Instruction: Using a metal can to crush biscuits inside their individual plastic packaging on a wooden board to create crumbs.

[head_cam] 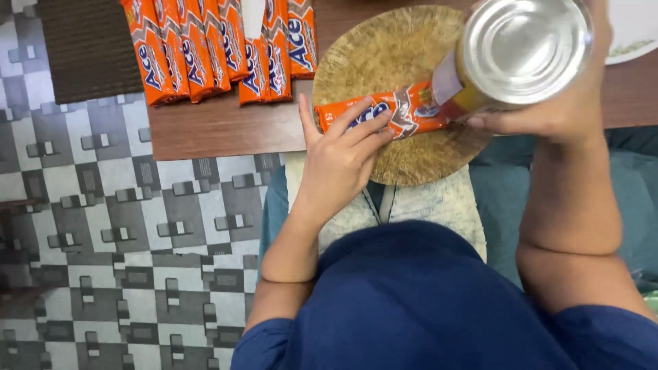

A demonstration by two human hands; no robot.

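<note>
An orange biscuit packet (384, 115) is pinned flat on the round mat (384, 48) by the spread fingers of the left hand (339, 161). A steel tin (517, 51) is gripped by the right hand (555, 113), base tilted over the packet's end, seemingly for crushing; steady downward pressure would be needed.

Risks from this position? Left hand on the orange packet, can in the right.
1. The metal can, tilted in the right hand over the orange packet, might crush its contents if pressed down.
2. The left hand fingers lie close to the can and may get pinched.
3. The round mat overhangs the table edge and could tip.
</note>
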